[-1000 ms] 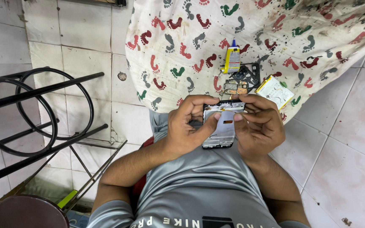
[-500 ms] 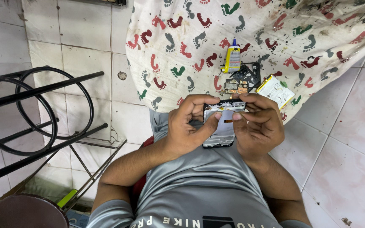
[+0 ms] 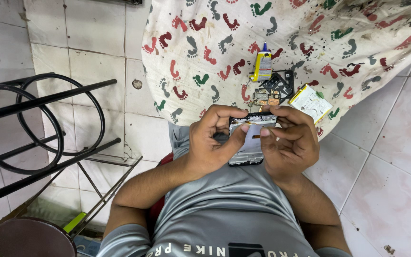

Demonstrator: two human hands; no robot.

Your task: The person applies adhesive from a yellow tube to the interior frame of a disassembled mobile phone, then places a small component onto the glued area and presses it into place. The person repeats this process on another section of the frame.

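Observation:
An opened phone with its back off rests between both hands over my lap. My left hand grips its left side, thumb laid across the inner frame. My right hand holds the right side, thumb and forefinger pinching at a small orange flex part near the top edge. Just beyond the phone, on a white cloth printed with coloured footprints, lie a yellow glue bottle with a blue tip, small dark circuit board pieces and a flat white and yellow battery.
A black metal stand with ring-shaped bars stands at the left. A round dark stool seat sits at the bottom left. White floor tiles surround the cloth.
My right thumb and forefinger have shifted slightly at the phone's top edge; the phone and my left hand stay almost where they were.

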